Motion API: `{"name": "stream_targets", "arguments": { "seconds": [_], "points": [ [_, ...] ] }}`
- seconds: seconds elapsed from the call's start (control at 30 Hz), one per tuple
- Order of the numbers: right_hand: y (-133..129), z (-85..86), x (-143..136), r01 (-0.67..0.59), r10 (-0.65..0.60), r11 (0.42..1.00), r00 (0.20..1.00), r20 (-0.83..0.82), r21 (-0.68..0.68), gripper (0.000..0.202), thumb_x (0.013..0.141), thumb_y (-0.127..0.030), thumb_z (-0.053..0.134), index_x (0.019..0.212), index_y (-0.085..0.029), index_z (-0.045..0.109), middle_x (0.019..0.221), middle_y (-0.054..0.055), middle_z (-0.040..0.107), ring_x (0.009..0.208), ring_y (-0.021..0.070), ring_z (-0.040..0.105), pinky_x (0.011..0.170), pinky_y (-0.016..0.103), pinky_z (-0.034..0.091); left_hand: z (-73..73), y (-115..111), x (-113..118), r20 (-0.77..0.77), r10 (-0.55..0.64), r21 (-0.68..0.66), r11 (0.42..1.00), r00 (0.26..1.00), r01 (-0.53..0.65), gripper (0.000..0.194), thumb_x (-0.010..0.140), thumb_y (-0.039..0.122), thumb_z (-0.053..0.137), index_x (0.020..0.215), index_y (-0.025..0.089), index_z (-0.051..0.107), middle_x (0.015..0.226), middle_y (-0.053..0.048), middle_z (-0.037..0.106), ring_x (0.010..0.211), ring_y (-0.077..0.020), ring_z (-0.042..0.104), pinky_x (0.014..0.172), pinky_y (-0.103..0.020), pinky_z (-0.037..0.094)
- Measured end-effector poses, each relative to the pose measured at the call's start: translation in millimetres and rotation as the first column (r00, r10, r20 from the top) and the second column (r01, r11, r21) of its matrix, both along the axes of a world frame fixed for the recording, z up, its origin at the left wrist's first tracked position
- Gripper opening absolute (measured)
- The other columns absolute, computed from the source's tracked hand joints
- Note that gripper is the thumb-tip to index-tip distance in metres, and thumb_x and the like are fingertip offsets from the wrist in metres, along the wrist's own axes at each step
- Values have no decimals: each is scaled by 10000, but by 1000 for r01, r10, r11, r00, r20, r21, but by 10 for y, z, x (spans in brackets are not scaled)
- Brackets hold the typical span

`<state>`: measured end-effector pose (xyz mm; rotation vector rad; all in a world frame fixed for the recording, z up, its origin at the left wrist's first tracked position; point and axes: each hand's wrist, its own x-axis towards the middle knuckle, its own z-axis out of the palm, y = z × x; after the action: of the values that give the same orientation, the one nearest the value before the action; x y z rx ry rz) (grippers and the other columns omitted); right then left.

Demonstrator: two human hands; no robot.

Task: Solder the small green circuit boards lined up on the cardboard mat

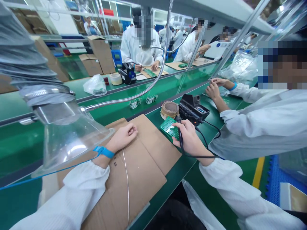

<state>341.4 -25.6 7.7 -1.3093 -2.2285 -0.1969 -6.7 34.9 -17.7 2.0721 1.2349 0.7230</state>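
Observation:
My left hand hovers over the brown cardboard sheet with its fingers curled closed. A thin silvery solder wire runs down from that hand across the cardboard. To the right, my right hand grips the black handle of a soldering iron, its upper end pointing toward the stand. A green circuit board is pinched at the same hand's fingertips, beyond the right edge of the cardboard. A blue strap circles my left wrist.
Behind my right hand are a black soldering stand and a round tape roll. Small board stacks lie past the cardboard. A clear fume hood overhangs the left. A co-worker's arms are close on the right.

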Motion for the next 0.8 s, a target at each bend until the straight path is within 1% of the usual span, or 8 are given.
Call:
{"name": "stream_targets", "arguments": {
  "seconds": [0.17,0.27,0.4,0.53,0.6,0.7,0.73,0.8],
  "points": [
    [99,14,192,-13,14,996,1000,10,-86,576,875,-207,714,1434,-200,577,1249,158,566,1220,372,621,1061,580,557,16,-9,19,-6,-9,10,1000,1000,9,160,966,378,587,918,226,579,654,60,448,627,-168,481,645,-295,342],
    [84,15,187,-9,7,998,1000,-21,-58,525,916,-228,699,1428,-200,590,1297,171,587,1253,373,622,1084,590,546,0,-13,10,1,-13,17,1000,1000,13,162,971,375,595,909,227,576,652,59,446,623,-169,481,640,-297,343],
    [125,35,105,8,-15,1000,962,-272,-26,335,1045,-285,598,1369,-213,643,1258,143,658,1181,308,677,1063,514,559,-11,6,20,35,-24,31,999,999,23,185,1015,393,570,943,224,583,693,42,475,643,-172,491,641,-302,382],
    [336,15,-44,45,-132,987,772,-622,-154,322,1083,-465,569,1281,-245,697,1162,90,758,1047,264,738,987,442,595,166,-84,142,89,-38,41,999,995,35,245,1097,434,461,1053,223,577,851,-4,589,690,-172,572,650,-300,475],
    [435,0,-128,69,-194,977,689,-699,-204,366,1082,-556,540,1211,-257,707,1027,64,784,929,256,753,884,414,620,341,-273,178,86,-79,71,995,993,72,248,1104,429,475,1039,222,596,907,-21,633,752,-174,608,706,-303,506],
    [487,-8,-243,69,-185,980,649,-738,-185,394,1064,-612,553,1192,-270,701,1003,59,786,909,265,753,857,417,623,627,-805,16,-18,-192,175,966,981,192,246,1112,385,509,971,218,623,899,-29,642,783,-170,605,737,-296,495],
    [476,-11,-278,57,-175,982,642,-747,-181,392,1052,-619,579,1200,-278,703,1030,61,789,922,270,755,872,425,621,713,-1039,-114,-59,-165,201,964,984,174,236,1119,375,515,980,220,625,866,-19,619,730,-154,578,686,-281,474],
    [424,-28,-342,-9,-145,981,635,-759,-194,387,1028,-623,629,1213,-291,706,1042,62,799,923,274,768,877,430,624,872,-1553,-466,-79,27,281,960,997,-4,260,1136,360,487,948,223,603,754,13,532,609,-129,488,575,-259,410]
  ]
}}
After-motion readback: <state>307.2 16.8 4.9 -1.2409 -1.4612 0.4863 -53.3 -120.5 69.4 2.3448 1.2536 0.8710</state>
